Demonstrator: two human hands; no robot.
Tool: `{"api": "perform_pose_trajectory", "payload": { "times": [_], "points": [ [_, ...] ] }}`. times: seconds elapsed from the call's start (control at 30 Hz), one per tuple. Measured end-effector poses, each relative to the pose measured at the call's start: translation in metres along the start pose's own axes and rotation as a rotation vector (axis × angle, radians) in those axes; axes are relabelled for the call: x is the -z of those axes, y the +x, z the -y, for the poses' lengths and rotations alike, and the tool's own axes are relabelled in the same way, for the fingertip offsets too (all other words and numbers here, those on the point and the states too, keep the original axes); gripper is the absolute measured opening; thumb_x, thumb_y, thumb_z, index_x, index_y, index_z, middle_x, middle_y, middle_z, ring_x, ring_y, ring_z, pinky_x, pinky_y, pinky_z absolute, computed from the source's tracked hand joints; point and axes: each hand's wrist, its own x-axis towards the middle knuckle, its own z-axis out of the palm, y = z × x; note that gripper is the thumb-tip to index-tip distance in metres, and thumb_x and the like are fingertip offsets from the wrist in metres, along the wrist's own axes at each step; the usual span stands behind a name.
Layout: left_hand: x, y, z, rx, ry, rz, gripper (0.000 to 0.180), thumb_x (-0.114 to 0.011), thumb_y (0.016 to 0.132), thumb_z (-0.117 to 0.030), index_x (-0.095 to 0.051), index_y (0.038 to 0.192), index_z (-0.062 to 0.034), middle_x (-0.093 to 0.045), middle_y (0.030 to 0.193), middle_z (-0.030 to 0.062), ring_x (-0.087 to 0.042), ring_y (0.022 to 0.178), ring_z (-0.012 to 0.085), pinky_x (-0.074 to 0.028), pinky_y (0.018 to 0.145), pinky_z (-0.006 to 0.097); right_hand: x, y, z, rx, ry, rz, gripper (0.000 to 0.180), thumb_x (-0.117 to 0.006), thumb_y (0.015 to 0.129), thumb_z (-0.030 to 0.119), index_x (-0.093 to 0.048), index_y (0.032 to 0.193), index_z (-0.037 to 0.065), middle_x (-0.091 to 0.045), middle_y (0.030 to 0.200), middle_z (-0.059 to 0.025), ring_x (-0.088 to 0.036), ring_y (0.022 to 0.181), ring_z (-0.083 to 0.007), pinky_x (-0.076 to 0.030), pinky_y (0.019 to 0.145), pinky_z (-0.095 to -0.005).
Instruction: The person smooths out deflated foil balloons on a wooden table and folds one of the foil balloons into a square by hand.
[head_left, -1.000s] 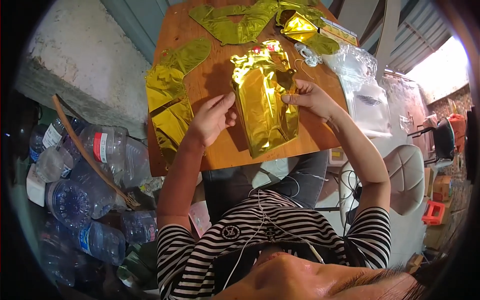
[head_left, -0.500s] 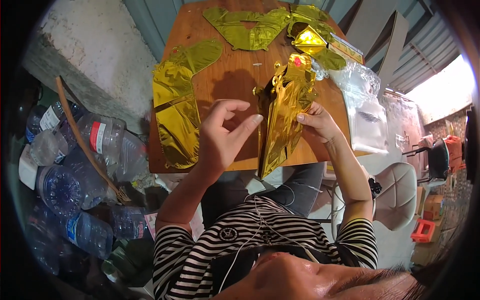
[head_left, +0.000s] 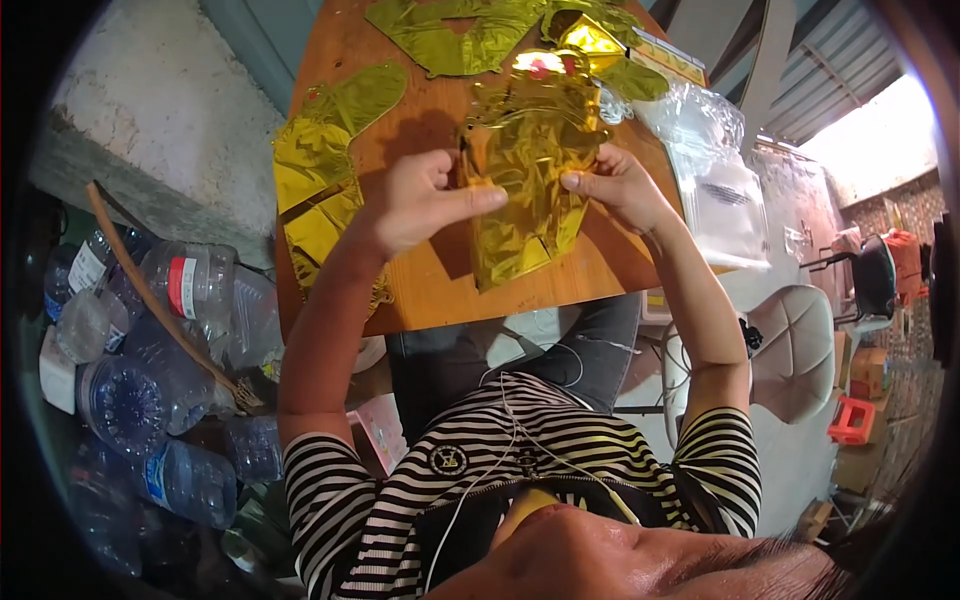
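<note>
In front of me, over the near part of the wooden table (head_left: 440, 300), I hold a crinkled gold foil piece (head_left: 530, 190). It has wavy edges with small tabs, and a red patch at its top. My left hand (head_left: 420, 205) grips its left edge, thumb on the front face and fingers mostly behind. At the right edge my right hand (head_left: 620, 190) pinches it between thumb and fingers. More flat gold foil pieces (head_left: 315, 165) lie at the left of the table. Another, cut-out foil piece (head_left: 455, 40) lies at the far edge.
Beyond my right hand are more shiny foil pieces (head_left: 595, 42) and clear plastic packs (head_left: 715, 200). Several large plastic bottles (head_left: 190, 290) and a stick (head_left: 150, 280) crowd the left. A pale padded chair (head_left: 790, 355) and a red stool (head_left: 852, 420) stand to the right.
The foil piece has turned from edge-on to broad face toward me and moved slightly up and left. My left hand, fingers apart beside it before, now grips its left edge.
</note>
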Motion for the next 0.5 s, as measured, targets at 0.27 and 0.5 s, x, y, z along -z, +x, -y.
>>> {"api": "perform_pose_trajectory", "payload": {
  "times": [0.27,0.5],
  "points": [
    [0.001,0.031,0.0,-0.125,0.158,-0.174,0.031,-0.08,0.092,-0.031,-0.072,0.093,-0.0012,-0.058,0.072,-0.0047,-0.047,0.063,0.0035,-0.039,0.056,0.023,0.01,0.018,0.021,0.082,-0.228,-0.043,0.026,-0.074,0.097,0.012,-0.069,0.121,0.002,-0.075,0.109,-0.0023,-0.068,0.097,-0.0095,-0.056,0.085,-0.0288],
    [-0.001,0.03,-0.01,0.068,0.187,-0.213,0.03,-0.08,0.092,-0.026,-0.073,0.102,0.0014,-0.071,0.089,0.0014,-0.058,0.079,0.0054,-0.048,0.067,0.025,0.02,0.021,0.016,0.123,-0.214,-0.002,0.029,-0.073,0.098,0.013,-0.068,0.124,0.002,-0.074,0.113,-0.0029,-0.068,0.1,-0.0099,-0.055,0.089,-0.0282]
  ]
}}
